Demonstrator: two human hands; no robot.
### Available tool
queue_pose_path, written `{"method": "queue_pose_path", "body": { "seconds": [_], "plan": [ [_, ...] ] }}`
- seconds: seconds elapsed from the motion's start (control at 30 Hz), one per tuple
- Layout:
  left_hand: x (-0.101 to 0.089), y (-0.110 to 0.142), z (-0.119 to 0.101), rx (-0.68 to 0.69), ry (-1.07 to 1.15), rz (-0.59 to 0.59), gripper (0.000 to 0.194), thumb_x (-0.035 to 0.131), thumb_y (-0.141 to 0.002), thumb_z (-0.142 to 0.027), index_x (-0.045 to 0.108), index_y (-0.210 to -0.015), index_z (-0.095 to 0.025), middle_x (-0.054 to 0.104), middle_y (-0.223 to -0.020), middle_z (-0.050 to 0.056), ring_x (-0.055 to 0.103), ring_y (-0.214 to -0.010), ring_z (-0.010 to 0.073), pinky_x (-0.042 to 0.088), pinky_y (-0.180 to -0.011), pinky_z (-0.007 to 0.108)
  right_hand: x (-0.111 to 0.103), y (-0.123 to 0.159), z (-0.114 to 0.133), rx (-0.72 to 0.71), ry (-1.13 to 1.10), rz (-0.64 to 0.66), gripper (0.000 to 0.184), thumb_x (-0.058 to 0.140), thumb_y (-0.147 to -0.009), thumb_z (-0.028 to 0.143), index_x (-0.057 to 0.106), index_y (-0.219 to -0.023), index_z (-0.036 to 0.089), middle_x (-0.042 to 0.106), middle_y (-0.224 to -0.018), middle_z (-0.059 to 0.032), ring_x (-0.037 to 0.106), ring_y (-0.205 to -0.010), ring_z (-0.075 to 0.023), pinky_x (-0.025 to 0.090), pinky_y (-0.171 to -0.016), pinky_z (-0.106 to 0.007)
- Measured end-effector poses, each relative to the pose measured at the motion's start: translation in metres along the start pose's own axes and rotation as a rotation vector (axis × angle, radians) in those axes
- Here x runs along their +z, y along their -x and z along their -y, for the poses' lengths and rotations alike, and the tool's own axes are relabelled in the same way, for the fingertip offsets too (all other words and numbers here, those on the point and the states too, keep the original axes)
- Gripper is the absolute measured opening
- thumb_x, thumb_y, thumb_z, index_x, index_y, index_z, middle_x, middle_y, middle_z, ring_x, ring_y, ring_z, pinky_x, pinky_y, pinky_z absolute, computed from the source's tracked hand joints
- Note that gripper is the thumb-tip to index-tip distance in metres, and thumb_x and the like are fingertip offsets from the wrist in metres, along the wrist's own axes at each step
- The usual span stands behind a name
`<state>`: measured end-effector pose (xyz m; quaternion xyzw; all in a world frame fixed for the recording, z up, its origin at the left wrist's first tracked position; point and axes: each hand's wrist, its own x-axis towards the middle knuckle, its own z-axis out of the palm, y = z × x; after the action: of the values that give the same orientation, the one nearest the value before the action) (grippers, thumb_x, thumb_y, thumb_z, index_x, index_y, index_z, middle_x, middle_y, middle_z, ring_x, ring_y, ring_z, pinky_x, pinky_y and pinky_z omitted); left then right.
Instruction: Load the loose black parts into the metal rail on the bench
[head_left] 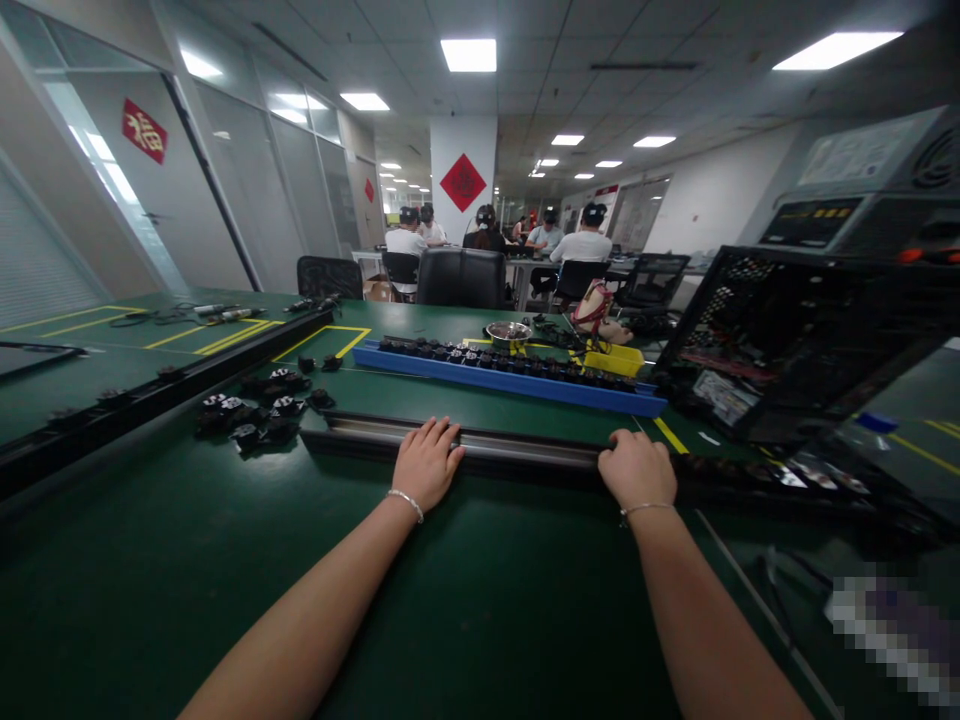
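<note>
A long dark metal rail [525,452] lies across the green table [465,600] in front of me. My left hand [426,462] rests on the rail's near edge, fingers stretched forward and lying flat over it. My right hand [637,466] sits further right on the same rail, fingers curled down over its edge. Both wrists wear a thin bracelet. Behind the rail lies a blue strip [517,383] lined with several black socket modules.
Loose black socket modules [259,410] lie in a heap at the left. A black perforated metal case [795,340] stands at the right, a yellow bin [613,360] and metal bowl [508,332] behind. Another long black rail [150,395] runs diagonally left. Several people sit far back.
</note>
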<state>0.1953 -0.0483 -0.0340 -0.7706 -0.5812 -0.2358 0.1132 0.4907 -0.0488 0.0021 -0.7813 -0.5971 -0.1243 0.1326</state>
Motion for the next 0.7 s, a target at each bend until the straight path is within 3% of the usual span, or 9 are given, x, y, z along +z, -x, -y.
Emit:
{"method": "queue_pose_path", "body": {
  "seconds": [0.7],
  "plan": [
    [0.001, 0.000, 0.000, -0.014, 0.006, 0.002, 0.042, 0.029, -0.089, -0.042, 0.051, -0.122, -0.026, 0.049, -0.131, 0.003, 0.039, -0.124, 0.0210, 0.032, -0.099, 0.039, -0.003, 0.009, 0.023, -0.043, -0.130, 0.000, 0.025, 0.045, -0.078, 0.025, 0.061, -0.095, 0.016, 0.058, -0.096, -0.0085, 0.049, -0.088, -0.0210, 0.035, -0.078, -0.031]
  ]
}}
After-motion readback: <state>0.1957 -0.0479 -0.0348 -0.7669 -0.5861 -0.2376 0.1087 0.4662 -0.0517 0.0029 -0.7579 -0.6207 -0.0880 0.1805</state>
